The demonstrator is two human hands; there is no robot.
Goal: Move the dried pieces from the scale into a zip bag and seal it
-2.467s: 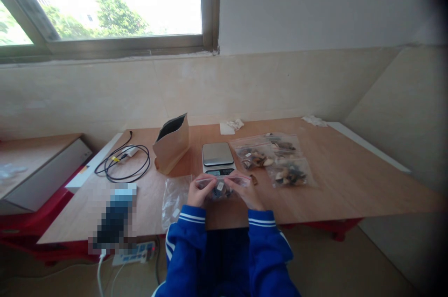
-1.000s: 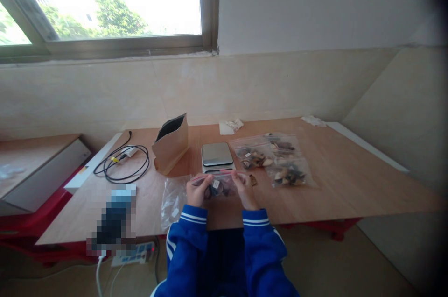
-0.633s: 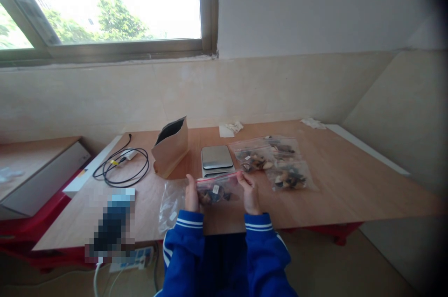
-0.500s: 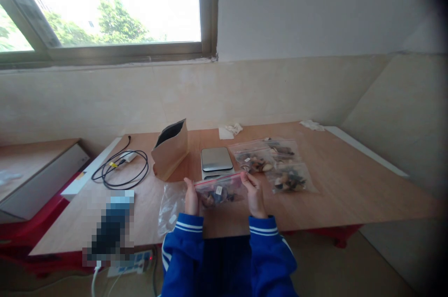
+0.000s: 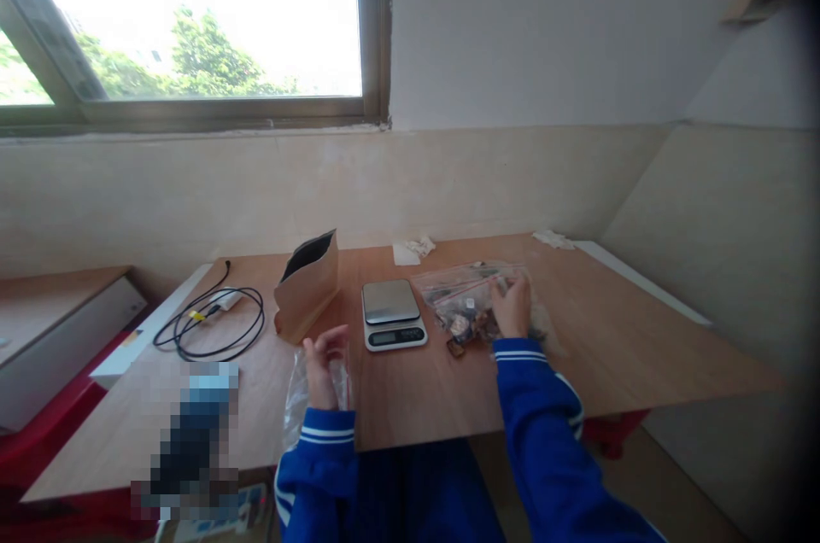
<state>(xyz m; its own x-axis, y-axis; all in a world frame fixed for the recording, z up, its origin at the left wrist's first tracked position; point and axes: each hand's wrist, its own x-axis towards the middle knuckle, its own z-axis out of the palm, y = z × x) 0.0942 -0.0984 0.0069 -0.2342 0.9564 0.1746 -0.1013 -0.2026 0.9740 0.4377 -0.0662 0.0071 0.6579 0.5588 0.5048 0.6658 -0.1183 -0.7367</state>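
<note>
My right hand (image 5: 511, 309) reaches to the right of the scale and rests on a pile of clear zip bags (image 5: 462, 297) filled with dark and pale pieces. Its fingers are bent on the right edge of the top bag, the one with a red zip strip. My left hand (image 5: 324, 365) hovers near the table's front edge with its fingers loosely apart and nothing in them, just above some empty clear bags (image 5: 298, 390). Between the hands stands a small digital scale (image 5: 391, 313) with a bare steel plate. A small brown piece (image 5: 456, 348) lies loose in front of the filled bags.
An open brown paper pouch (image 5: 308, 286) stands left of the scale. A coiled black cable (image 5: 210, 324) lies further left, and a blurred dark object (image 5: 192, 432) sits at the front left. Crumpled tissues (image 5: 411, 250) lie along the back edge of the wooden table (image 5: 641, 338).
Both hands held the filled zip bag in front of the scale. Now my right hand has carried it right onto the pile of bags, and my left hand has let go.
</note>
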